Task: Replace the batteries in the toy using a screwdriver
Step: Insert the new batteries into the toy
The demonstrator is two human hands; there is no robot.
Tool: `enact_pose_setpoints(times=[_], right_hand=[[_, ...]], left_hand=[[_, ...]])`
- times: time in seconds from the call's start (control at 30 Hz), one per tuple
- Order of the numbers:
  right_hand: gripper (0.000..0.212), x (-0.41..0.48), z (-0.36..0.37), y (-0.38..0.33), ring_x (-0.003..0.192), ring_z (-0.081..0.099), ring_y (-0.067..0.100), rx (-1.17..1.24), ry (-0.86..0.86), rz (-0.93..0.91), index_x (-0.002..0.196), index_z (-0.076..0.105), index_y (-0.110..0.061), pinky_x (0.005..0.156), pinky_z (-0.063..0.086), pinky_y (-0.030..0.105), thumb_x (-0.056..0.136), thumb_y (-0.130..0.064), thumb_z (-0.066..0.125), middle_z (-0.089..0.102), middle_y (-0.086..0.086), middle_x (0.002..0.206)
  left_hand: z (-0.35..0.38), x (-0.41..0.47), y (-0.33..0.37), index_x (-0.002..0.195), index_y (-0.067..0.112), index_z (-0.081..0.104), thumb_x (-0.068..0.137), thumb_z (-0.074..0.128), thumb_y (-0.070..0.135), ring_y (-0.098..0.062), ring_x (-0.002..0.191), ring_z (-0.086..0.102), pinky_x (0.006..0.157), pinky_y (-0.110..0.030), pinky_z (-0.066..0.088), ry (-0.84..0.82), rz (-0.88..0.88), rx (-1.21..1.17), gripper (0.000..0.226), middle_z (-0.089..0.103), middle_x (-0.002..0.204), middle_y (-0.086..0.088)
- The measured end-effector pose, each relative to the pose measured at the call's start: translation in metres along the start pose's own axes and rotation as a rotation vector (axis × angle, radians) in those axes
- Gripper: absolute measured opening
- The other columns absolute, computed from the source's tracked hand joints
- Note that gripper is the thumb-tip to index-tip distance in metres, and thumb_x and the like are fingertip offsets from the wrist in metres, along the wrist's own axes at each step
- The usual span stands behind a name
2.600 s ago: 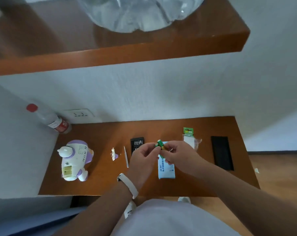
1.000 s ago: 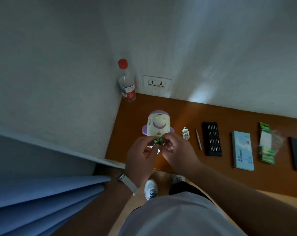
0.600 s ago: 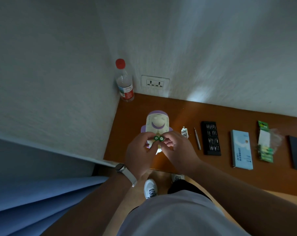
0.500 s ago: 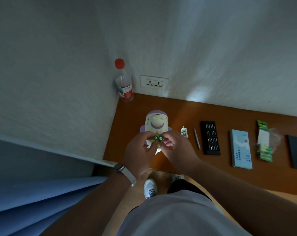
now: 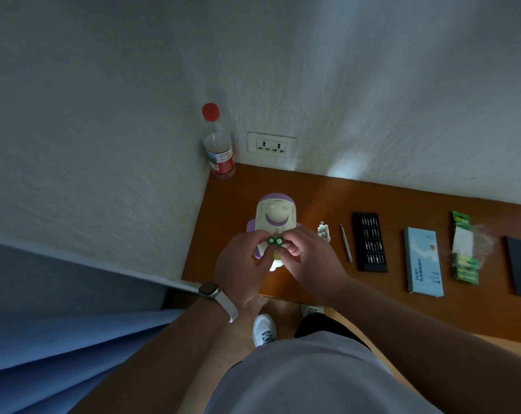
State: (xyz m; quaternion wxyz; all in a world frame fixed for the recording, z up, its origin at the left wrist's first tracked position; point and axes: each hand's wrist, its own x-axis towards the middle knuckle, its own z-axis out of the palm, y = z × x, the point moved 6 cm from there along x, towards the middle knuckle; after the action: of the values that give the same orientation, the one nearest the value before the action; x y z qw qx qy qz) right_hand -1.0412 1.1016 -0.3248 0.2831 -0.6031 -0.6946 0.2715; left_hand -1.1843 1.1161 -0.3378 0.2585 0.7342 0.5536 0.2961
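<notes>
Head view: left hand [image 5: 241, 270] and right hand [image 5: 310, 264], fingers curled, together pinch 2 green cylindrical batteries [image 5: 275, 241] side by side, their ends facing the camera, above the white-and-purple plastic toy [image 5: 275, 213].

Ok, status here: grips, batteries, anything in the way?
Left grip and right grip pinch two green batteries over the toy. Screwdriver lies right of it, untouched. Grips hide toy's lower half.

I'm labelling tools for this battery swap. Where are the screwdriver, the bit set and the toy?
screwdriver [image 5: 345, 242]: head view, middle of its thin shaft.
bit set [image 5: 369, 242]: head view, centre of the black tray.
toy [image 5: 276, 212]: head view, its white face.
</notes>
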Motion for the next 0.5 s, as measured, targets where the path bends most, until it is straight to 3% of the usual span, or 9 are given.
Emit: enact_pose_setpoints(times=[0.13, 0.33, 0.5], right_hand=[[0.02, -0.0001, 0.0023, -0.0014, 0.083, 0.06, 0.01, -0.059, -0.021, -0.069, 0.11, 0.067, -0.007, 0.072, 0.055, 0.023, 0.091, -0.014, 0.068, 0.065, 0.004, 0.098], [0.022, -0.0005, 0.0016, -0.0056, 0.079, 0.066, 0.018, -0.138, -0.013, -0.123, 0.11, 0.067, -0.006, 0.065, 0.059, 0.033, 0.09, -0.015, 0.069, 0.068, 0.006, 0.097], [0.022, 0.0013, 0.0026, -0.0006, 0.084, 0.064, 0.016, -0.106, 0.024, -0.082, 0.11, 0.067, -0.006, 0.07, 0.06, 0.034, 0.09, -0.015, 0.069, 0.067, 0.006, 0.099]], left_hand=[[0.0026, 0.0015, -0.0012, 0.109, 0.009, 0.071, 0.088, 0.075, 0.014, -0.021, 0.088, 0.065, 0.065, -0.039, 0.059, -0.015, 0.039, 0.028, 0.022, 0.07, 0.103, -0.005], [0.0077, 0.0022, -0.009, 0.109, 0.012, 0.071, 0.086, 0.075, 0.015, -0.018, 0.088, 0.066, 0.065, -0.031, 0.059, -0.023, 0.013, 0.032, 0.023, 0.067, 0.108, -0.003], [0.0091, 0.0031, -0.0094, 0.107, 0.014, 0.071, 0.086, 0.076, 0.018, -0.015, 0.081, 0.064, 0.06, -0.027, 0.056, -0.022, 0.038, 0.038, 0.022, 0.066, 0.105, -0.002]])
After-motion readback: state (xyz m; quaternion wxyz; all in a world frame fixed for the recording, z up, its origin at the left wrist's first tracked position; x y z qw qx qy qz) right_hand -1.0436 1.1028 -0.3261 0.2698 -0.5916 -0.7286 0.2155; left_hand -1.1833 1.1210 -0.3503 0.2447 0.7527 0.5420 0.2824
